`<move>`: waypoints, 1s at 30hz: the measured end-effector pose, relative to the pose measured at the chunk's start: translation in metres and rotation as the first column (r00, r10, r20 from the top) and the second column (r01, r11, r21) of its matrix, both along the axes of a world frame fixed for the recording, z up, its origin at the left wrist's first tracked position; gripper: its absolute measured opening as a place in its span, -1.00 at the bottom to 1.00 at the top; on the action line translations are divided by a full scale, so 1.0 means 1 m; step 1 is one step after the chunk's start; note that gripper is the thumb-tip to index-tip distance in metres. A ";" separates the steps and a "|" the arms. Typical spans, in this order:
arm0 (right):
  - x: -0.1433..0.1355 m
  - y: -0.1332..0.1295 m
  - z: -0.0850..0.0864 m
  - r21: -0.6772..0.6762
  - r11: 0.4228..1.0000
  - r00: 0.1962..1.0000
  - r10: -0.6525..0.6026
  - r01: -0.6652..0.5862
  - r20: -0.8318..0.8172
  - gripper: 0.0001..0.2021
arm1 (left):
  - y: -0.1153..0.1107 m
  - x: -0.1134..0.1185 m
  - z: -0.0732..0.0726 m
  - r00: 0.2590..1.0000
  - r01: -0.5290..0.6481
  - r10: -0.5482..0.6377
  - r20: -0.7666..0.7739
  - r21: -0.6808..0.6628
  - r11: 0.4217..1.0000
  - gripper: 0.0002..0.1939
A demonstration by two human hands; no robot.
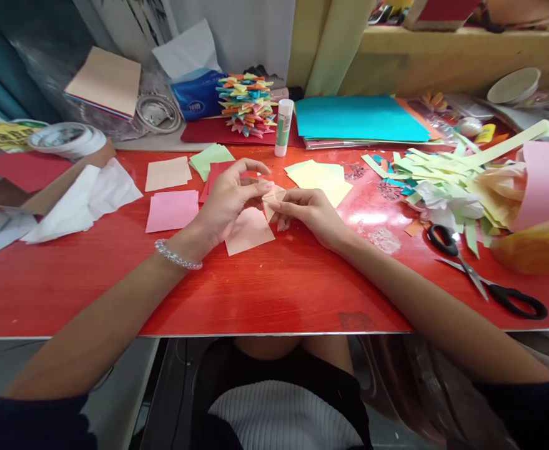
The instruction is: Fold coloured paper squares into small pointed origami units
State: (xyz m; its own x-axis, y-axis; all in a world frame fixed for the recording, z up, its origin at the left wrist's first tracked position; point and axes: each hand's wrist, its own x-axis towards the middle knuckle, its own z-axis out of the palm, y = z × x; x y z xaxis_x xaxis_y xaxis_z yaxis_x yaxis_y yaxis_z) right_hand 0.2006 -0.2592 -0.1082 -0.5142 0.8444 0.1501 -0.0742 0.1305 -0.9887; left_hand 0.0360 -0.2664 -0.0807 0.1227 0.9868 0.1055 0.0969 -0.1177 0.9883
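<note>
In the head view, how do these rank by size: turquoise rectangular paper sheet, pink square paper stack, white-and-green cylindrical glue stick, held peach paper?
1. Turquoise sheet
2. Pink stack
Last, unranked: glue stick, peach paper; fingers partly cover the latter.

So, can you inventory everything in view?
Folded paper: one, peach, centre
Loose square: one, peach, front centre
Paper squares: several, beige, pink, green, red, yellow, centre
Glue stick: one, white, green, back
Layered papercraft: one, multicoloured, back
Tissue pack: one, blue, back left
Large sheets: several, blue topmost, back
Paper strips: many, mostly green, right
Scissors: one, black handles, right
Tape rolls: several, white, far left
Cable: one, pale, back left
Bowl: one, white, back right
Table: one, red, underneath
Clutter: uncountable, mixed, edges
Bracelet: one, clear, left wrist
Left grip: one, bare, on folded paper
Right grip: one, bare, on folded paper
</note>
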 end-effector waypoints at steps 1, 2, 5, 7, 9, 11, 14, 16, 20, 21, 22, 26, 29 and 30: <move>0.000 0.000 0.000 0.005 1.000 1.000 0.000 0.000 -0.008 -0.77 | 0.000 0.000 0.000 1.000 0.014 -0.014 -0.017 0.008 1.000 -0.87; 0.000 -0.001 0.001 0.006 1.000 1.000 -0.003 0.003 -0.016 -0.77 | 0.000 -0.001 0.000 0.999 0.025 -0.024 -0.046 0.026 0.999 -0.89; 0.000 -0.002 0.002 0.003 0.999 0.999 -0.032 0.032 -0.036 -0.78 | 0.001 -0.002 0.002 0.984 0.042 -0.015 -0.180 0.145 0.989 -0.91; 0.000 -0.003 0.002 -0.006 0.999 0.998 -0.054 0.054 -0.046 -0.78 | 0.002 -0.005 0.003 0.964 0.055 0.011 -0.267 0.239 0.969 -0.88; 0.000 -0.003 0.002 -0.021 0.998 0.996 -0.067 0.066 -0.062 -0.77 | 0.003 -0.008 0.003 0.940 0.082 0.036 -0.340 0.327 0.941 -0.83; 0.001 -0.002 0.002 -0.041 0.997 0.994 -0.070 0.067 -0.087 -0.78 | 0.004 -0.011 0.003 0.911 0.128 0.056 -0.409 0.409 0.903 -0.78; 0.000 -0.002 0.001 -0.086 0.994 0.991 -0.072 0.062 -0.116 -0.80 | 0.006 -0.016 0.003 0.839 0.229 0.096 -0.535 0.508 0.830 -0.64; -0.001 -0.003 0.000 -0.124 0.991 0.990 -0.071 0.056 -0.122 -0.80 | 0.006 -0.018 0.002 0.768 0.298 0.142 -0.624 0.545 0.783 -0.58; -0.003 -0.008 0.000 -0.148 0.989 0.988 -0.047 0.024 -0.150 -0.81 | 0.007 -0.020 -0.002 0.639 0.394 0.232 -0.734 0.571 0.720 -0.54; -0.004 -0.008 0.000 -0.146 0.989 0.987 -0.047 0.025 -0.151 -0.81 | 0.007 -0.020 -0.003 0.624 0.402 0.239 -0.744 0.568 0.718 -0.53; -0.004 -0.009 0.000 -0.142 0.989 0.988 -0.052 0.030 -0.149 -0.81 | 0.007 -0.021 -0.004 0.616 0.406 0.238 -0.751 0.561 0.721 -0.52; -0.004 -0.009 -0.001 -0.111 0.993 0.986 -0.068 0.052 -0.150 -0.81 | 0.007 -0.020 -0.004 0.625 0.409 0.181 -0.759 0.517 0.752 -0.48; -0.004 -0.008 -0.001 -0.123 0.991 0.986 -0.069 0.050 -0.150 -0.81 | 0.006 -0.019 -0.001 0.655 0.403 0.131 -0.745 0.490 0.773 -0.49; -0.004 -0.008 0.000 -0.137 0.989 0.986 -0.067 0.047 -0.150 -0.81 | 0.005 -0.018 -0.001 0.662 0.399 0.119 -0.740 0.482 0.780 -0.50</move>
State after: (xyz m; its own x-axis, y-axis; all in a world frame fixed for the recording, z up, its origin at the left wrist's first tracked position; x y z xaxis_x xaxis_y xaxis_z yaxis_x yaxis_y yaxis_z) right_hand 0.1964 -0.2677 -0.1087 -0.4443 0.8893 0.1080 -0.2226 0.0072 -0.9749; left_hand 0.0177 -0.2611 -0.0814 0.5417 0.7197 0.4342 0.6445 -0.6873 0.3351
